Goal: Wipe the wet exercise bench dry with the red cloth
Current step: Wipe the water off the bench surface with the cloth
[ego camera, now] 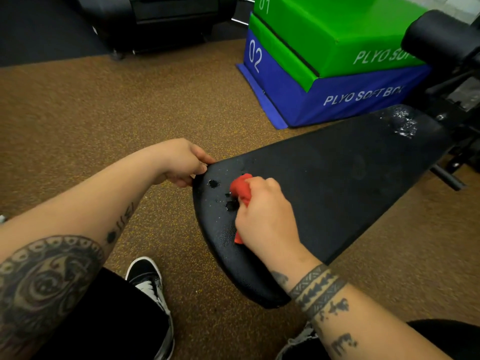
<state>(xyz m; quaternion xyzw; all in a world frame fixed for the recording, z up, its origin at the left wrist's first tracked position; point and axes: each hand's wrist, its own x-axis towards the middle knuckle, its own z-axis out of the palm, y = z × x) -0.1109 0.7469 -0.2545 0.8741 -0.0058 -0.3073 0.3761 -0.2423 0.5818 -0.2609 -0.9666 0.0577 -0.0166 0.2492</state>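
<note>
Nearest the camera, the right hand point(262, 219) was closed around the bunched red cloth point(240, 189), pressing it onto the near, rounded end of the black exercise bench point(337, 183), while the left hand point(181, 162) gripped that end's left edge. Small water beads point(213, 183) lay just left of the cloth — but the bench's long axis ran away up and to the right, where a larger wet patch point(404, 122) glistened at the far end, well apart from either hand, the right being nearer. No containers were in view.
</note>
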